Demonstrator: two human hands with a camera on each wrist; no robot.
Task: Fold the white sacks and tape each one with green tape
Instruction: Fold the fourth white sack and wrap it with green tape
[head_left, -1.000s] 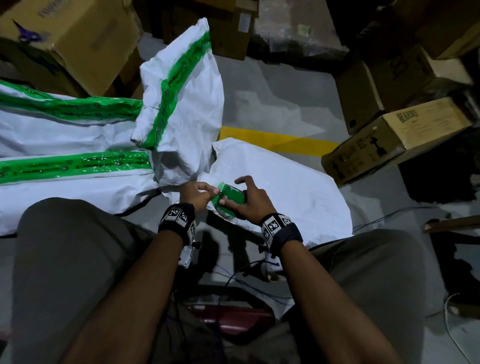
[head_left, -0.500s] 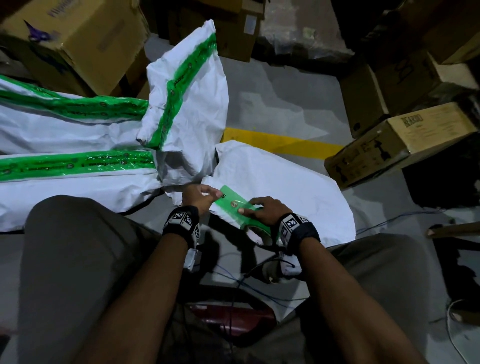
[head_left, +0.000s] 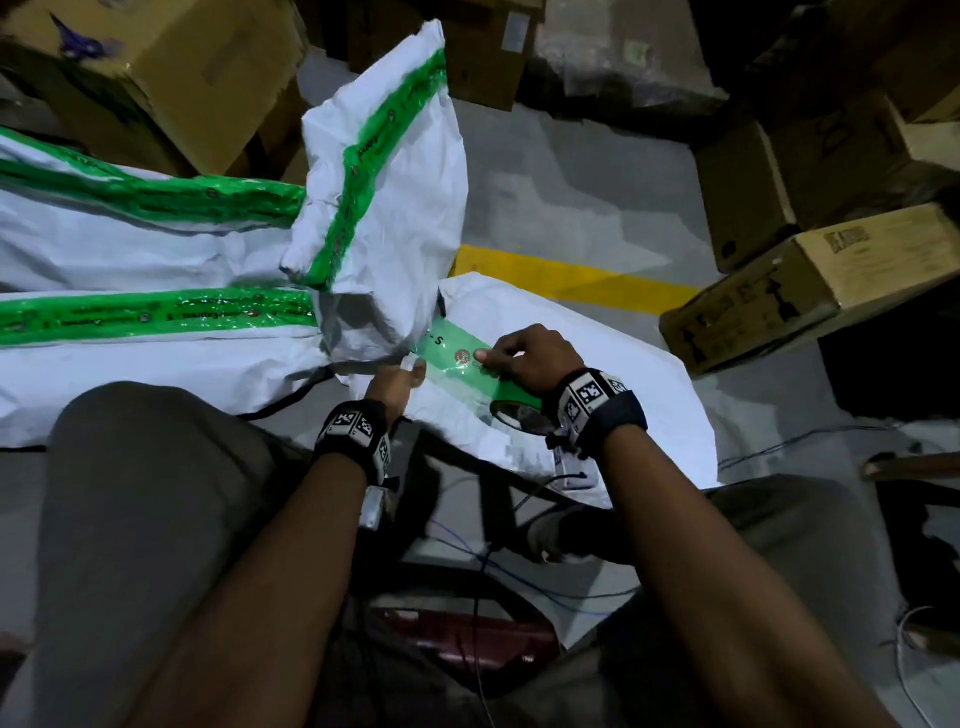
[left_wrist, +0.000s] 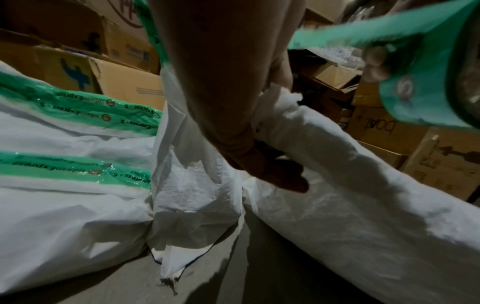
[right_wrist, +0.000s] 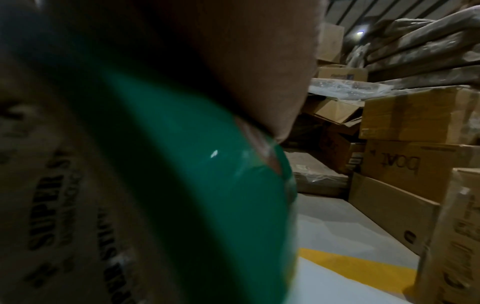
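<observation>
A folded white sack (head_left: 597, 395) lies on the floor in front of my knees. My left hand (head_left: 397, 376) pinches the free end of the green tape (head_left: 457, 358) against the sack's near-left edge (left_wrist: 280, 102). My right hand (head_left: 524, 358) grips the green tape roll (head_left: 514, 410), with a finger pressed on the drawn-out strip. The strip (left_wrist: 363, 35) runs taut from my left hand (left_wrist: 233, 102) to the roll (left_wrist: 428, 92). In the right wrist view the roll (right_wrist: 194, 174) and its printed cardboard core (right_wrist: 64, 205) fill the picture.
Taped white sacks (head_left: 156, 322) lie at the left, and one (head_left: 384, 156) leans upright behind my left hand. Cardboard boxes (head_left: 810, 280) crowd the right and back. A yellow floor line (head_left: 571, 280) runs behind the sack. Cables (head_left: 519, 582) trail between my legs.
My right hand has pulled the roll away to the right, drawing out a longer strip. Both hands have moved forward over the sack, the left still holding the tape's end.
</observation>
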